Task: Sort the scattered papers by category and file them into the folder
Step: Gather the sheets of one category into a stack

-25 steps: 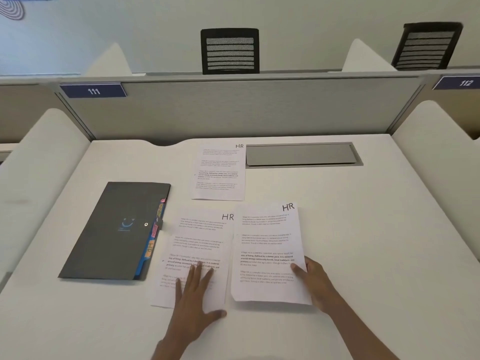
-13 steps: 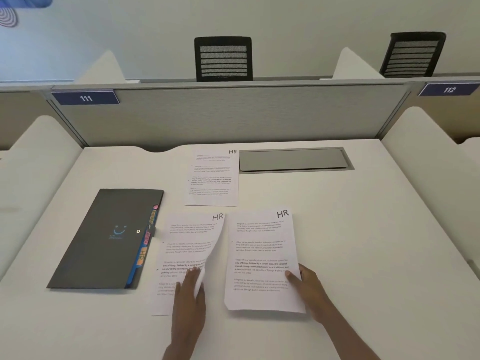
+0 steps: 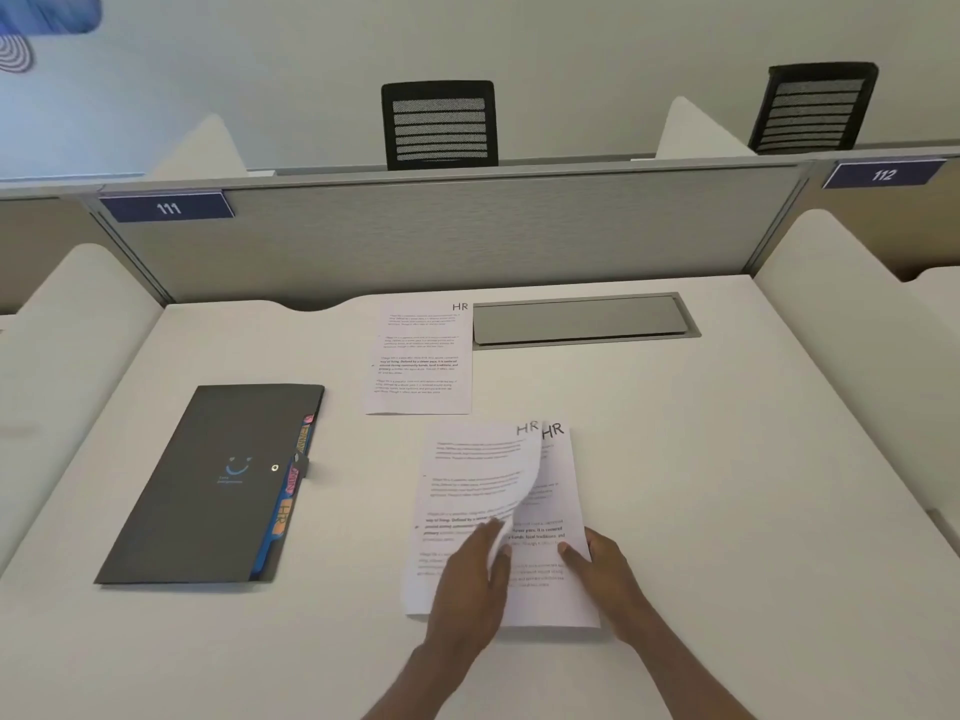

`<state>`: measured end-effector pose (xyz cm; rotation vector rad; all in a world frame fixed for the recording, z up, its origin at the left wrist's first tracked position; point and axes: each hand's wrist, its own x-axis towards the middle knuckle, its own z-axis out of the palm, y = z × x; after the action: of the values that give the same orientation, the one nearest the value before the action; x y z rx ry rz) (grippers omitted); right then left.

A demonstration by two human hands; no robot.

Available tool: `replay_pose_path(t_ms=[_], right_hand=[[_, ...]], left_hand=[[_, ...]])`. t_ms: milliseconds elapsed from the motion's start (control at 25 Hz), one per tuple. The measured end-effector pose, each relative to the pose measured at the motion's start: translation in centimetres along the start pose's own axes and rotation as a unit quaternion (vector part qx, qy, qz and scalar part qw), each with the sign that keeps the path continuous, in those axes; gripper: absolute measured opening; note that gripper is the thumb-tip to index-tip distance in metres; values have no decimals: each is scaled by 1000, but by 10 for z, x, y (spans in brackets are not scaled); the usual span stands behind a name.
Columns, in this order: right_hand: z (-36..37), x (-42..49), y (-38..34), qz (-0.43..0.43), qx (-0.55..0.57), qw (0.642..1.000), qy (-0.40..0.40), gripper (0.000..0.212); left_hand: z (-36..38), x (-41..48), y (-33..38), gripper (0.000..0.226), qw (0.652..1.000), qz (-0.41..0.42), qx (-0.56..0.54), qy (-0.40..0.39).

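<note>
Two printed sheets marked HR overlap near the desk's front. My left hand (image 3: 470,584) pinches the upper sheet (image 3: 467,491) by its right edge, which curls up over the lower sheet (image 3: 558,511). My right hand (image 3: 605,571) presses fingertips flat on the lower sheet's right side. A third HR sheet (image 3: 421,356) lies flat farther back. A dark grey folder (image 3: 208,485) with a snap button and coloured index tabs lies closed at the left.
A grey metal cable hatch (image 3: 582,319) is set into the white desk (image 3: 727,485) at the back. A grey partition (image 3: 467,236) with labels 111 and 112 walls off the far edge, two black chairs behind it. White side dividers flank the desk.
My left hand has lifted the left HR sheet by its edge and carried it right, onto the sheet under my right hand. The view tilted down slightly.
</note>
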<state>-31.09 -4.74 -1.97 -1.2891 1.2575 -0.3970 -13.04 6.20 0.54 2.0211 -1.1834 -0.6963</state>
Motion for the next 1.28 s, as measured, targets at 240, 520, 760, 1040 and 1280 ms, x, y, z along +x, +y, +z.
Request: replay_pose_path(t_ms=[240,520,760,1040,1280], right_hand=[[-1,-4,-1,-27,-22,999,-8,29],[-1,0,2,-29,-35,999,-8,34],[-1,6,0,-36,-59,998,-7,34],[3,7,-5,9,-6,1000,7,30],[3,10,-2,-12,-23,1000,6,32]], left_hand=[[37,5,30,43,997,13,43,-62],[43,16,-10,63,979,29,174,-106],[57,0,-24,87,959,33,243,-143],[72,-7,2,82,963,12,221,-156],[82,-10,8,78,972,22,164,-170]])
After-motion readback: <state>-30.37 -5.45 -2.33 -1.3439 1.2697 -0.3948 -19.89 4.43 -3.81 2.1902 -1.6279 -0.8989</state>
